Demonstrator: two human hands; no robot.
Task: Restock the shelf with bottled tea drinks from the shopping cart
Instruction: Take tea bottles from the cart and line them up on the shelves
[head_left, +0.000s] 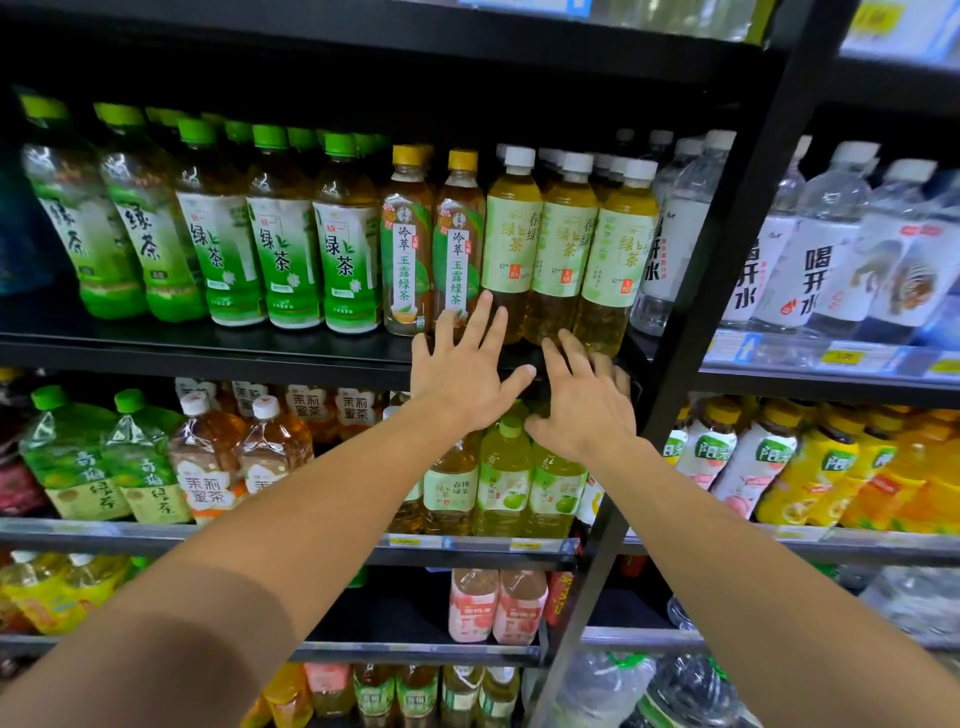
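Observation:
Three yellow-green tea bottles with white caps (563, 244) stand at the front of the upper shelf (208, 348), right of two gold-capped tea bottles (408, 244). My left hand (465, 366) is spread flat with straight fingers in front of the bases of the gold-capped and first white-capped bottles. My right hand (584, 397) reaches with straight fingers toward the bases of the other white-capped bottles, at the shelf's front edge. Neither hand holds anything. The shopping cart is out of view.
Green-capped green tea bottles (275, 228) fill the upper shelf to the left. A black upright post (711, 291) stands just right of my right hand, with water bottles (810, 249) beyond it. Lower shelves carry more tea and juice bottles (498, 483).

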